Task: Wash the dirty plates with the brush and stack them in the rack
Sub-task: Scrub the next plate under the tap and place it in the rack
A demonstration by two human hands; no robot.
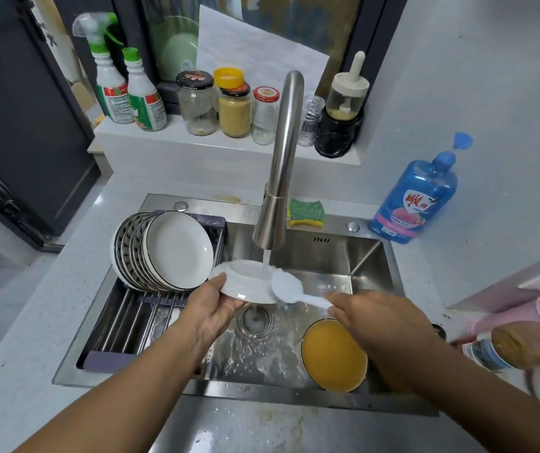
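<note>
My left hand (211, 307) grips a white plate (244, 282) by its near rim, held upside down and tilted under the running faucet (277, 178). My right hand (366, 317) holds the handle of a pale blue dish brush (290, 287), whose head lies against the plate's right edge in the water stream. Several washed plates (170, 250) with dark patterned rims stand on edge in the roll-up rack (125, 322) across the sink's left side. An orange-soiled dish (332, 354) sits in the basin, partly hidden by my right forearm.
The steel sink (370, 256) has its drain (255, 318) below the plate. A green-yellow sponge (306, 212) lies on the back ledge; a blue soap bottle (415, 197) stands at right. Jars and spray bottles (128, 89) line the sill. More plates and a bottle (517, 348) lie at the far right.
</note>
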